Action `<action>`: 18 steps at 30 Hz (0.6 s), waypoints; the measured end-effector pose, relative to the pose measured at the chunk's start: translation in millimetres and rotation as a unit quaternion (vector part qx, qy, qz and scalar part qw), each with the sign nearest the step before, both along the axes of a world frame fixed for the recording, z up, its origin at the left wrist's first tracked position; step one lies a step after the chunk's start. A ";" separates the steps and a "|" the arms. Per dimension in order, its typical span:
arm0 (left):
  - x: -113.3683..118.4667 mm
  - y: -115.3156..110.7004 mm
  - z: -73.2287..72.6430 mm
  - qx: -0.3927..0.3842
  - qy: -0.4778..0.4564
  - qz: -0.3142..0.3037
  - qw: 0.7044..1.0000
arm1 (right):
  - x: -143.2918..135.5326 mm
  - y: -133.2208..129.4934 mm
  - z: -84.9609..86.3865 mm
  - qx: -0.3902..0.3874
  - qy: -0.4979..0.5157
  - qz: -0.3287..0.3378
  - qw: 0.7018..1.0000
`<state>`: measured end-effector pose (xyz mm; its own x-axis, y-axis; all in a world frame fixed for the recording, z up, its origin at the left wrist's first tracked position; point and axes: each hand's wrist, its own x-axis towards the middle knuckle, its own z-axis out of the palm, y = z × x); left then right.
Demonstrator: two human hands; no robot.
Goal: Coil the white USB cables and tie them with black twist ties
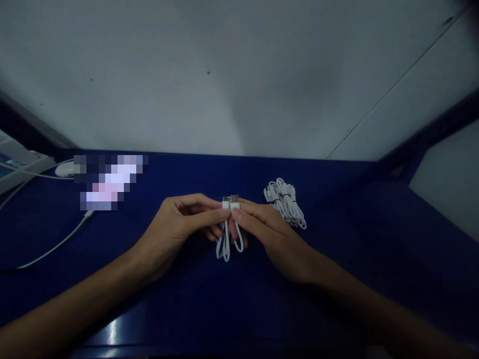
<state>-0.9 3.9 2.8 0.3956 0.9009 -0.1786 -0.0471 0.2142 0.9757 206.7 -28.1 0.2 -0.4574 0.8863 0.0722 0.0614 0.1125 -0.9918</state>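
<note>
A white cable [223,247] is held up in front of me, its two plugs side by side and pointing away, with loops hanging below. My left hand [183,217] pinches the smaller plug between thumb and fingers. The wider USB plug [235,203] with a metal end is pinched by my right hand [267,224]. My thumbs nearly meet between the plugs. Just beyond my right hand, a pile of coiled white cables [288,202] with dark ties lies on the blue table [209,309].
A pixelated bright object [114,182] lies at the left with a white cord [60,244] running from it. Beside it are a white rounded item [64,169] and a white box-like thing [26,167] at the edge. A grey wall [187,89] rises behind the table.
</note>
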 end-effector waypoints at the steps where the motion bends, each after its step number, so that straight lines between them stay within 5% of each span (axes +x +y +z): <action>1: -0.4 0.0 -0.6 0.002 0.000 -0.004 1.000 | 0.1 -0.1 -0.3 -0.003 0.001 0.000 1.000; 18: -1.3 0.2 -2.4 0.001 0.006 -0.011 1.000 | -0.4 -0.1 0.7 -0.003 0.009 0.002 1.000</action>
<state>-2.2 4.2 0.4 0.4136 0.8921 -0.1821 -0.0313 0.2138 0.9764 206.3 -28.2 0.9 -0.4598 0.8849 0.0749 0.0430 0.1064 -0.9934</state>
